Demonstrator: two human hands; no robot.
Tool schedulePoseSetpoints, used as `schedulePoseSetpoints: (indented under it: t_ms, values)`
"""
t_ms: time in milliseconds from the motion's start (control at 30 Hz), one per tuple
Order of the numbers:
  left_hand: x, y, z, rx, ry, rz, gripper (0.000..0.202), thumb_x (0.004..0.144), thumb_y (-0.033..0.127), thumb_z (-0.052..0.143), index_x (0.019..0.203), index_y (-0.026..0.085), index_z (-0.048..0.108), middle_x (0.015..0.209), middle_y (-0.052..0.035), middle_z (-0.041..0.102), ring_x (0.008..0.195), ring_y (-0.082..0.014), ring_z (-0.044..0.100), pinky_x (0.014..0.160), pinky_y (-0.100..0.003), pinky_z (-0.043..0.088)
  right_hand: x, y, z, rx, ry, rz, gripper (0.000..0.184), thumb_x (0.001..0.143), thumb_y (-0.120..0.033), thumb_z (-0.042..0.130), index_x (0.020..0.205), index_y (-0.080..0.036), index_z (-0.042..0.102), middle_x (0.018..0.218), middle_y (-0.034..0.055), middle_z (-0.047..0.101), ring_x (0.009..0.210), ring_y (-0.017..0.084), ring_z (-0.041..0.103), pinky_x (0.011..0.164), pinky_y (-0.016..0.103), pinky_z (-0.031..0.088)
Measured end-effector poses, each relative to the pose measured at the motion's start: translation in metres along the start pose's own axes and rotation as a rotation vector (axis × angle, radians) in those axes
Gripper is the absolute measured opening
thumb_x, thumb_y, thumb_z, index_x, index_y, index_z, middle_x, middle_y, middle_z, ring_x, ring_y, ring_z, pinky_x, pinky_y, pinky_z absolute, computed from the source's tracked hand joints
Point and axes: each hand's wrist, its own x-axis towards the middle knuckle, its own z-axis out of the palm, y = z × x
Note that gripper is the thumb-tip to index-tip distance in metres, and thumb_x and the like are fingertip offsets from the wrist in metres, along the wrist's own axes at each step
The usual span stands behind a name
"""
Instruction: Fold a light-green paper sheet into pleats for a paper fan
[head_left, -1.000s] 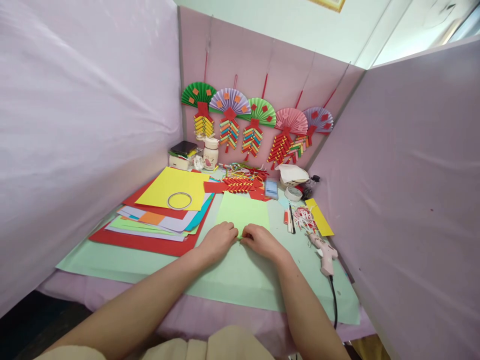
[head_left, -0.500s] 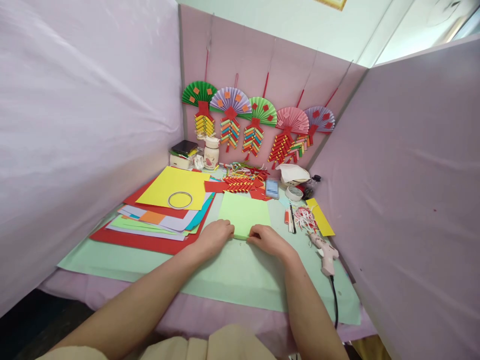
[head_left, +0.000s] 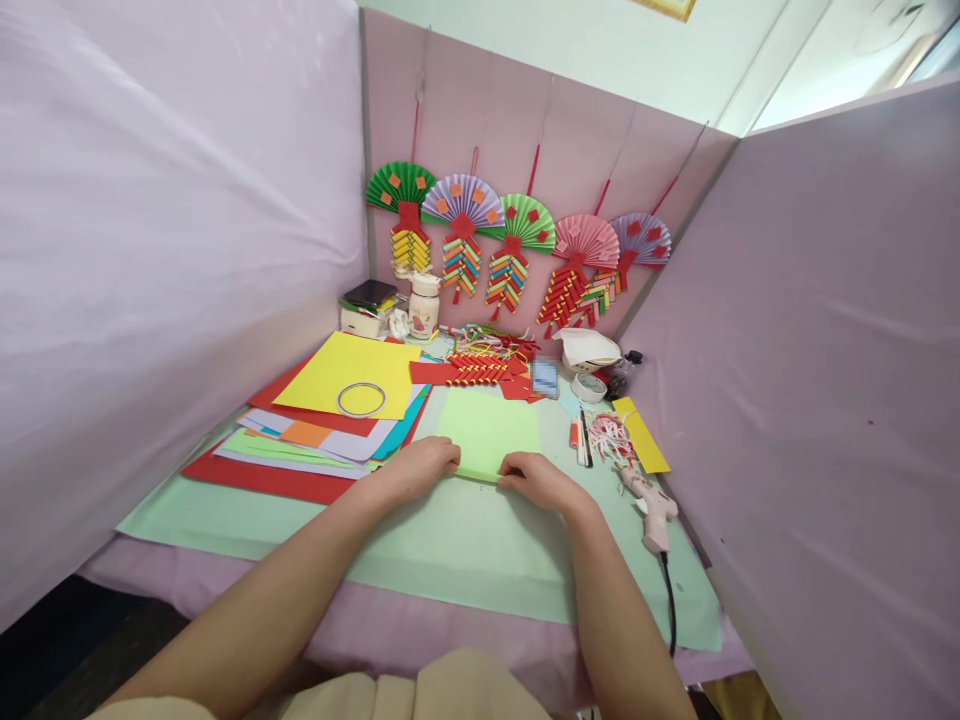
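A light green sheet of paper [head_left: 491,425] lies flat in front of me, with a narrow folded strip along its near edge. My left hand [head_left: 427,465] is closed on the left end of that edge, fingers pinched together. At the right end, my right hand [head_left: 536,478] pinches the same folded edge. Just beyond the sheet lies a red paper firecracker string [head_left: 480,370] with yellow bands.
To the left is a stack of coloured paper, topped by a yellow sheet [head_left: 341,375] with a ring [head_left: 361,400] on it. A glue gun [head_left: 654,508], white tape roll [head_left: 589,387] and pens sit right. Paper fan ornaments [head_left: 463,205] hang on the back panel.
My left hand has slid slightly left along the near edge of the green paper, baring more of the fold. The right hand has barely moved.
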Motion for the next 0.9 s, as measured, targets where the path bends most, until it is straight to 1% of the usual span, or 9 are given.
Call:
schedulePoseSetpoints:
  t_ms: [133, 300, 533, 733, 800, 900]
  values:
    - [0.0, -0.002, -0.002, -0.034, -0.019, -0.039, 0.018, 0.083, 0.02, 0.041, 0.076, 0.019, 0.058, 0.081, -0.0039, 0.06, 0.075, -0.0179, 0.055, 0.064, -0.026, 0.036, -0.004, 0.003, -0.004, 0.019, -0.016, 0.022, 0.01, 0.078, -0.028, 0.058, 0.078, -0.019, 0.063, 0.078, -0.0017, 0.063, 0.068, 0.011, 0.049, 0.059, 0.021, 0.034]
    - [0.0, -0.002, -0.004, -0.056, -0.043, -0.082, 0.018, 0.083, 0.023, 0.042, 0.074, 0.019, 0.058, 0.082, -0.0042, 0.061, 0.074, -0.0178, 0.056, 0.062, -0.026, 0.035, -0.006, 0.01, -0.009, -0.003, -0.024, 0.117, 0.022, 0.077, -0.038, 0.06, 0.073, -0.017, 0.064, 0.073, -0.0006, 0.062, 0.065, 0.011, 0.047, 0.056, 0.022, 0.032]
    - [0.001, -0.005, -0.006, -0.022, -0.061, -0.156, 0.021, 0.085, 0.031, 0.047, 0.073, 0.018, 0.057, 0.081, -0.0059, 0.064, 0.072, -0.0194, 0.058, 0.057, -0.027, 0.034, -0.014, 0.017, -0.018, 0.007, -0.033, 0.206, 0.018, 0.074, -0.034, 0.06, 0.07, -0.016, 0.065, 0.068, -0.0006, 0.06, 0.062, 0.01, 0.045, 0.054, 0.021, 0.031]
    - [0.002, -0.007, -0.008, -0.021, -0.067, -0.18, 0.025, 0.086, 0.036, 0.048, 0.069, 0.018, 0.055, 0.081, -0.006, 0.064, 0.075, -0.0201, 0.059, 0.059, -0.027, 0.035, -0.019, 0.025, -0.021, -0.016, -0.031, 0.278, 0.024, 0.074, -0.039, 0.061, 0.067, -0.017, 0.064, 0.065, -0.0012, 0.058, 0.057, 0.01, 0.043, 0.051, 0.023, 0.029]
    - [0.001, -0.006, -0.01, -0.034, -0.073, -0.187, 0.027, 0.086, 0.037, 0.048, 0.067, 0.018, 0.054, 0.079, -0.0056, 0.063, 0.075, -0.0199, 0.059, 0.059, -0.027, 0.035, -0.019, 0.027, -0.022, -0.026, -0.025, 0.288, 0.023, 0.074, -0.039, 0.061, 0.067, -0.017, 0.064, 0.066, -0.0008, 0.058, 0.058, 0.01, 0.044, 0.052, 0.023, 0.029]
    - [-0.001, -0.004, -0.015, -0.06, -0.101, -0.194, 0.031, 0.085, 0.041, 0.05, 0.064, 0.019, 0.053, 0.073, -0.0041, 0.061, 0.07, -0.0187, 0.057, 0.057, -0.026, 0.033, -0.018, 0.029, -0.022, -0.039, -0.021, 0.297, 0.021, 0.075, -0.036, 0.06, 0.068, -0.017, 0.065, 0.067, -0.0005, 0.059, 0.059, 0.01, 0.045, 0.053, 0.023, 0.03]
